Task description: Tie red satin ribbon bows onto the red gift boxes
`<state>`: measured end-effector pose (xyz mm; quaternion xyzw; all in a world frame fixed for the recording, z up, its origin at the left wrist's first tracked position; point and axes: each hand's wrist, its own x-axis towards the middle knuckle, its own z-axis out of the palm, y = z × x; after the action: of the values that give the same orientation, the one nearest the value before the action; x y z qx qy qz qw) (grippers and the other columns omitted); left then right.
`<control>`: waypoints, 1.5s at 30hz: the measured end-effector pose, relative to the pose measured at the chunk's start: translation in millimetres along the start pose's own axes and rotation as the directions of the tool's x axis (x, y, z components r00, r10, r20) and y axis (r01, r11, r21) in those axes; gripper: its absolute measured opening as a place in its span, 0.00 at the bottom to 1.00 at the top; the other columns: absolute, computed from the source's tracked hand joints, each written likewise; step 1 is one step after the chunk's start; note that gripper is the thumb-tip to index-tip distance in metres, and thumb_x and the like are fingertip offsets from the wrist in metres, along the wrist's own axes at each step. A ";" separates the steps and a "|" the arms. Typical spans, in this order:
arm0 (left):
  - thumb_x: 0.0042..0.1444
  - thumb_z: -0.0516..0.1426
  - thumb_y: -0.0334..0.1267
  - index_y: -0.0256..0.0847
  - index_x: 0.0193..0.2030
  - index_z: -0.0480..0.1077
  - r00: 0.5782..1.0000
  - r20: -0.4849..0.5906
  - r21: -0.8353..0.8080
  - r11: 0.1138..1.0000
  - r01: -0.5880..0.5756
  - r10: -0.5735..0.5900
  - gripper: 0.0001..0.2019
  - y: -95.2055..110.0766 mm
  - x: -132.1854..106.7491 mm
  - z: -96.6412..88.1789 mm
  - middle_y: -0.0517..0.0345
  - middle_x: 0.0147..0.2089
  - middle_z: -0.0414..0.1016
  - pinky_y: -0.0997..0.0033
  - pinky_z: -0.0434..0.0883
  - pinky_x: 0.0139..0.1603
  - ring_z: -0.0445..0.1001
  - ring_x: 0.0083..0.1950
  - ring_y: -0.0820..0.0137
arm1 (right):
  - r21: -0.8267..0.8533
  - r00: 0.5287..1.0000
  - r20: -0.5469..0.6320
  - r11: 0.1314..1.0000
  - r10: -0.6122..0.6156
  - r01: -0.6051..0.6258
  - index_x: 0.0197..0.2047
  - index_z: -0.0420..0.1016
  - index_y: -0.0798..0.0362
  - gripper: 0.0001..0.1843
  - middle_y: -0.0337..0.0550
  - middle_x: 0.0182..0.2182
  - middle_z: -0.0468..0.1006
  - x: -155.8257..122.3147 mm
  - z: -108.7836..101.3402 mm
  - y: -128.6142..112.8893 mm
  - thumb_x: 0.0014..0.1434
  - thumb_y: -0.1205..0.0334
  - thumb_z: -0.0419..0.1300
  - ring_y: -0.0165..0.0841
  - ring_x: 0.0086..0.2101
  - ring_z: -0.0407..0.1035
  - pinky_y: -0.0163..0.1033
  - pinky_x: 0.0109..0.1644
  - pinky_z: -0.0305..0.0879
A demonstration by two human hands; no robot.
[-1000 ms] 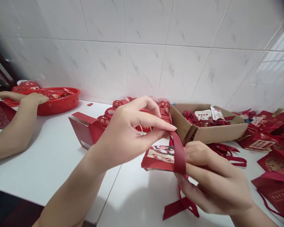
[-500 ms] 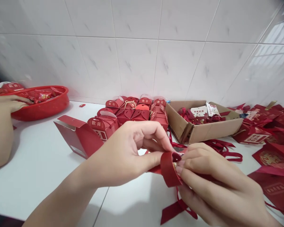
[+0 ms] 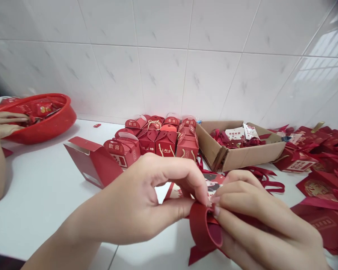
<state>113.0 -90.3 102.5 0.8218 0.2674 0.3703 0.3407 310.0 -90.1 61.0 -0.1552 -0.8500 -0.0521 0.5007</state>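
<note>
My left hand [image 3: 157, 198] comes in from the lower left, thumb and forefinger pinched on a dark red ribbon [image 3: 198, 225]. The ribbon curls into a wide loop, and a slanted tail hangs beneath it. On the other side of the loop, my right hand [image 3: 259, 217] has its fingertips closed on the same ribbon, close to the left fingertips. Beneath and behind the fingers is a red gift box [image 3: 177, 191] with a printed picture, mostly covered by both hands. What the pinched fingertips press together is partly hidden.
A folded red carton [image 3: 92, 161] stands left of several finished gift boxes [image 3: 124, 146]. Behind my right hand sits a cardboard box [image 3: 250, 153] of ribbons and cards. Ribboned red boxes [image 3: 321, 221] crowd the right. At far left, another person's hand [image 3: 5, 123] reaches into a red basket [image 3: 64, 120].
The ribbon loop has tilted and opened toward me, with my left fingertips now meeting the right ones at its top. Both hands sit slightly lower. The other person's basket has tilted and shifted left.
</note>
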 end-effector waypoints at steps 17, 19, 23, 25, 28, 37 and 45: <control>0.52 0.56 0.20 0.41 0.40 0.69 0.976 -0.060 0.017 0.978 -0.208 0.208 0.13 -16.4 3.6 2.1 0.59 0.36 0.77 0.77 0.78 0.43 0.78 0.38 0.73 | 0.043 0.984 -0.177 0.999 0.029 -0.022 0.43 0.71 0.56 0.12 0.50 0.34 0.75 -3.5 2.6 20.6 0.53 0.72 0.60 0.39 0.34 0.72 0.46 0.34 0.67; 0.52 0.54 0.18 0.41 0.42 0.68 0.969 -0.059 0.006 0.971 -0.239 0.239 0.15 -16.3 2.9 3.0 0.59 0.36 0.77 0.77 0.78 0.43 0.78 0.39 0.73 | 0.046 0.990 -0.138 0.998 0.035 -0.029 0.41 0.73 0.57 0.10 0.50 0.34 0.75 -3.1 0.5 18.8 0.53 0.72 0.59 0.40 0.35 0.71 0.46 0.35 0.66; 0.52 0.53 0.17 0.40 0.45 0.65 0.968 -0.053 -0.049 0.967 -0.248 0.246 0.17 -17.5 2.4 4.8 0.58 0.36 0.78 0.75 0.78 0.41 0.78 0.39 0.72 | 0.015 0.993 -0.110 0.999 0.041 -0.040 0.39 0.73 0.56 0.09 0.47 0.33 0.74 -5.7 -1.0 17.1 0.53 0.71 0.59 0.39 0.35 0.71 0.47 0.37 0.63; 0.52 0.53 0.17 0.39 0.44 0.64 0.968 -0.053 -0.062 0.966 -0.250 0.247 0.17 -19.1 2.8 5.6 0.57 0.35 0.77 0.75 0.78 0.40 0.78 0.39 0.71 | 0.005 0.993 -0.115 0.999 0.036 -0.036 0.39 0.72 0.56 0.08 0.46 0.32 0.74 -6.5 0.0 17.0 0.53 0.72 0.58 0.38 0.35 0.70 0.47 0.38 0.62; 0.52 0.52 0.16 0.39 0.44 0.64 0.963 -0.039 -0.101 0.958 -0.269 0.266 0.17 -21.5 3.9 6.0 0.56 0.36 0.76 0.73 0.79 0.41 0.78 0.40 0.71 | -0.002 0.992 -0.122 1.000 0.024 -0.024 0.39 0.73 0.56 0.09 0.45 0.32 0.74 -6.1 2.1 16.5 0.53 0.72 0.58 0.37 0.33 0.69 0.46 0.37 0.59; 0.53 0.52 0.16 0.40 0.42 0.62 0.970 -0.021 -0.182 0.953 -0.242 0.243 0.16 -20.9 3.5 4.7 0.58 0.36 0.76 0.72 0.79 0.42 0.78 0.40 0.71 | -0.012 0.992 -0.116 0.998 0.054 -0.056 0.36 0.72 0.56 0.09 0.45 0.30 0.74 -2.4 3.2 12.3 0.50 0.71 0.55 0.37 0.32 0.68 0.46 0.36 0.59; 0.52 0.55 0.20 0.45 0.39 0.54 0.985 0.021 -0.152 0.975 -0.164 0.169 0.17 -22.2 5.0 2.6 0.60 0.35 0.78 0.69 0.77 0.40 0.79 0.40 0.68 | -0.023 0.992 -0.123 1.000 0.014 -0.017 0.38 0.72 0.58 0.11 0.47 0.31 0.75 -4.8 4.7 13.1 0.50 0.73 0.55 0.37 0.32 0.69 0.46 0.36 0.59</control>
<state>113.8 -73.9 86.5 0.8195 0.1633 0.4026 0.3737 312.4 -77.6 53.6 -0.1643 -0.8157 -0.0680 0.5505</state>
